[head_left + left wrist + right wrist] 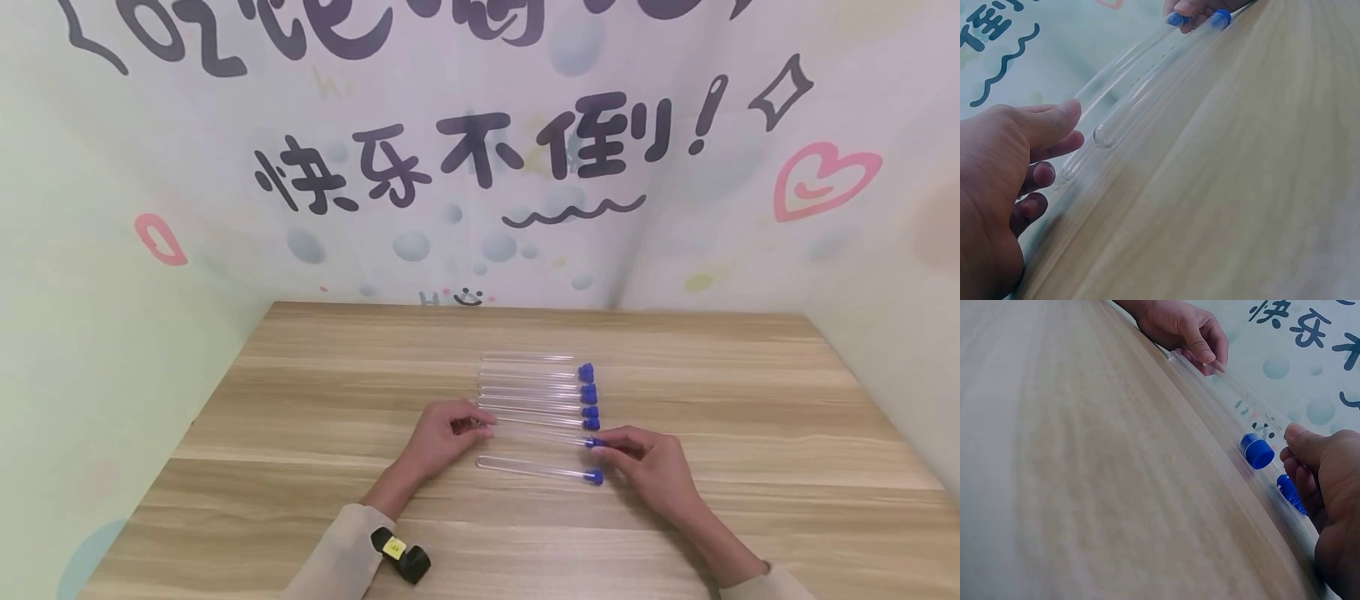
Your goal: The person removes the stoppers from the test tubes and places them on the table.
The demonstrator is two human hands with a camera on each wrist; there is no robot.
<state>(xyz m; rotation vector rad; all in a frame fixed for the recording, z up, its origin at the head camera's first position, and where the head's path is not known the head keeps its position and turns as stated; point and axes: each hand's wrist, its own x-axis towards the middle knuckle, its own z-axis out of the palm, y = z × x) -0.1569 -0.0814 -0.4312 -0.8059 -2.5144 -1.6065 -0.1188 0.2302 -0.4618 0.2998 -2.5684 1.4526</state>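
A clear test tube [542,435] with a blue cap is held level between both hands, just above the table. At its rounded end, my left hand [447,435] pinches it between thumb and forefinger, as the left wrist view shows. My right hand [658,468] grips the capped end; its fingers cover most of that cap in the right wrist view. Nearer the person lies another capped tube [1147,94], apart from both hands. Beyond the held tube, several tubes [528,392] lie side by side, blue caps [588,393] to the right.
The farthest tube [527,358] shows no cap at its end. A wood-grain table [247,467] carries everything. Behind it hangs a white printed curtain [450,250]. A black strap with a yellow label [395,547] sits at the left sleeve.
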